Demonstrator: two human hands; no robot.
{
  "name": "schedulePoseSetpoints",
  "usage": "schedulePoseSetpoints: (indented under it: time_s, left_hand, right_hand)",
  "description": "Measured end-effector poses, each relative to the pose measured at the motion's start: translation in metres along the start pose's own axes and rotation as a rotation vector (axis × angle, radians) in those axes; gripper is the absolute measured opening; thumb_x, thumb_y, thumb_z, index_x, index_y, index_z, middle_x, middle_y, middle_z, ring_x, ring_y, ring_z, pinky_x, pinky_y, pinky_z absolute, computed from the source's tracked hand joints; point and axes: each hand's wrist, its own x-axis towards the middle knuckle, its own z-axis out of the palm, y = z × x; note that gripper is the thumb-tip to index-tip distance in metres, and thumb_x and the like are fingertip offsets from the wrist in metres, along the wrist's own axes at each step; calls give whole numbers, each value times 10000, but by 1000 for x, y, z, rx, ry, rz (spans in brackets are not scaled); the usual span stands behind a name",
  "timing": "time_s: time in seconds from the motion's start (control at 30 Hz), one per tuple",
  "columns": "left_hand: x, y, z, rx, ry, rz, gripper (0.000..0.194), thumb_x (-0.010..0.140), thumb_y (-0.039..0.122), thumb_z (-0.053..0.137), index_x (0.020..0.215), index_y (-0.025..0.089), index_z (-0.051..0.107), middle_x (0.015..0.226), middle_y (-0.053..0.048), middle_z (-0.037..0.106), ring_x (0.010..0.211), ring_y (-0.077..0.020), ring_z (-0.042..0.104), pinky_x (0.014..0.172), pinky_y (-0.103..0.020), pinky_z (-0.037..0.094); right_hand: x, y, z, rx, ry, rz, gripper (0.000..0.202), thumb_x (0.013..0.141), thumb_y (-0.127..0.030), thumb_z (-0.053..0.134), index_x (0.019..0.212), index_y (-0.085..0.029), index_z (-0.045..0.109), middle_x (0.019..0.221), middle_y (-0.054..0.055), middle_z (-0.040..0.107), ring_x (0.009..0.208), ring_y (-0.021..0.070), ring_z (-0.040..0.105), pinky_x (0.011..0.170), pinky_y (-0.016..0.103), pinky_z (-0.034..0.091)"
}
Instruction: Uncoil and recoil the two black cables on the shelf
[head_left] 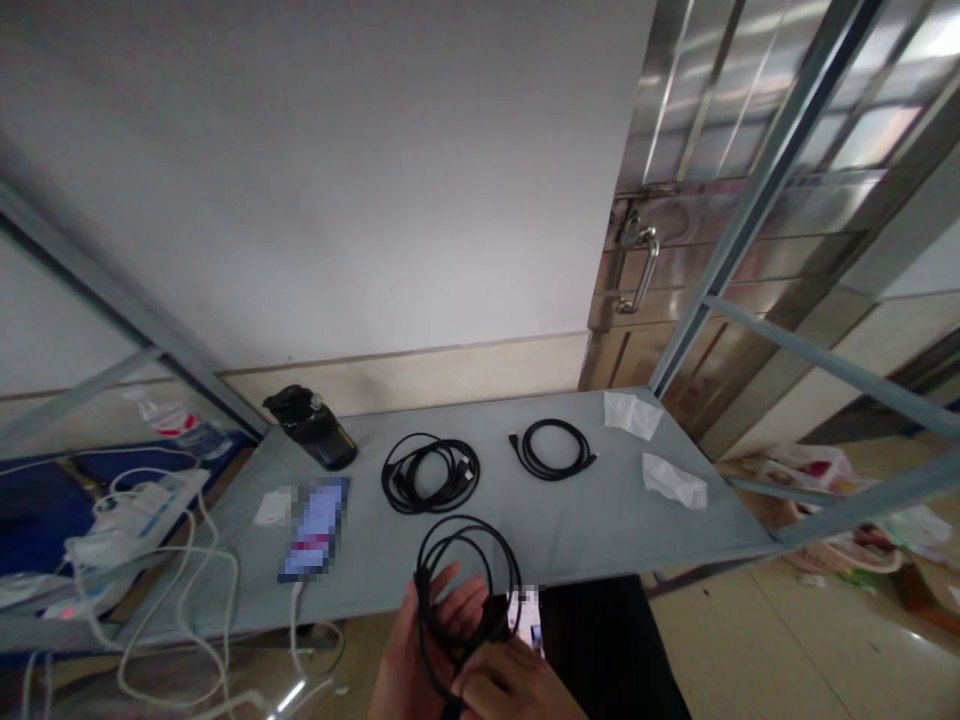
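Note:
A loosely coiled black cable point(422, 588) is held up in front of the table's near edge. My left hand point(401, 645) cups the coil from the left, its fingers curled behind and through the loops. At the lower side of the coil, my right hand point(514, 685) is closed on the cable, fingers pressed together. Beyond my hands, a second black cable point(471, 490) lies coiled on the table with its plug ends showing. Farther right rests a third, neater black cable coil point(555, 474). My fingers partly hide the lower loops of the held cable.
On the grey table point(375, 570) stand a black bottle point(322, 435) and a phone point(315, 530) with a white cord. Crumpled white tissues point(673, 482) lie at the right. A power strip point(142, 530) with tangled cords is at left. Metal posts point(750, 230) flank the table.

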Motion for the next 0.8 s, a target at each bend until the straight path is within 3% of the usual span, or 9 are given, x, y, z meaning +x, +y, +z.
schedulePoseSetpoints:
  time_s: [0.13, 0.2, 0.3, 0.37, 0.43, 0.5, 0.57, 0.67, 0.8]
  left_hand:
    - [-17, 3, 0, 107, 13, -1, 638, 854, 656, 968, 1248, 176, 822, 820, -75, 798, 809, -269, 782, 891, -422, 661]
    - [-25, 8, 5, 141, 22, 42, 618, 832, 694, 980, 1146, 187, 817, 623, 25, 621, 626, -188, 641, 804, -375, 635]
    - [-30, 16, 20, 129, 95, 84, 577, 778, 647, 1040, 1041, 211, 769, 611, 79, 496, 535, -114, 475, 640, -298, 539]
    - [-24, 23, 31, 100, 97, 116, 596, 740, 602, 1080, 1033, 206, 743, 622, 102, 435, 517, -83, 409, 564, -248, 457]
    - [-12, 34, 43, 82, 45, 152, 608, 728, 567, 1100, 1027, 187, 731, 604, 141, 304, 482, -50, 290, 503, -204, 365]
    - [6, 51, 55, 66, -20, 189, 577, 761, 534, 1090, 1024, 171, 726, 607, 159, 220, 466, -35, 195, 460, -182, 284]
    - [28, 72, 63, 18, -66, 234, 499, 835, 488, 1049, 1039, 166, 727, 607, 159, 201, 455, -38, 168, 437, -184, 264]
    - [70, 102, 71, -100, -94, 353, 337, 980, 421, 928, 1027, 162, 718, 590, 151, 219, 438, -50, 152, 402, -199, 231]
    - [122, 121, 66, -59, -70, 450, 237, 1061, 351, 833, 1033, 139, 730, 578, 141, 272, 445, -48, 188, 432, -189, 262]
  right_hand:
    - [-6, 3, 29, -140, 3, -59, 366, 1021, -604, 827, 1091, -267, 702, 881, -27, 784, 774, 187, 760, 701, 270, 595]
    - [-9, 5, 22, -134, 3, -20, 359, 1016, -601, 834, 1086, -274, 705, 878, -34, 787, 767, 188, 758, 734, 278, 606]
    - [-7, 7, -2, -99, 24, 113, 258, 1043, -506, 822, 1092, -285, 699, 888, -34, 781, 759, 191, 757, 747, 286, 616]
    - [-4, 7, -19, -56, 8, 200, 117, 1106, -390, 723, 1160, -290, 692, 987, -1, 801, 849, 210, 784, 793, 303, 638]
    - [-4, 8, -32, -2, 20, 279, 207, 1159, -297, 568, 1347, -276, 652, 1139, 60, 817, 967, 226, 806, 868, 327, 664]
    - [-12, 10, -35, 57, 77, 369, 366, 1184, -274, 460, 1537, -233, 545, 1240, 116, 811, 1026, 222, 815, 913, 324, 673]
    - [-31, 16, -27, 116, 97, 453, 336, 1197, -301, 431, 1499, -233, 562, 1186, 107, 819, 965, 202, 819, 882, 287, 664]
    - [-74, 33, -1, 194, -96, 550, 214, 1171, -335, 485, 1222, -265, 680, 1029, 55, 833, 858, 198, 821, 824, 253, 639]
    - [-125, 57, 42, 132, -546, 885, 381, 1064, -284, 591, 1411, -247, 745, 1216, 132, 876, 1047, 322, 873, 885, 332, 669]
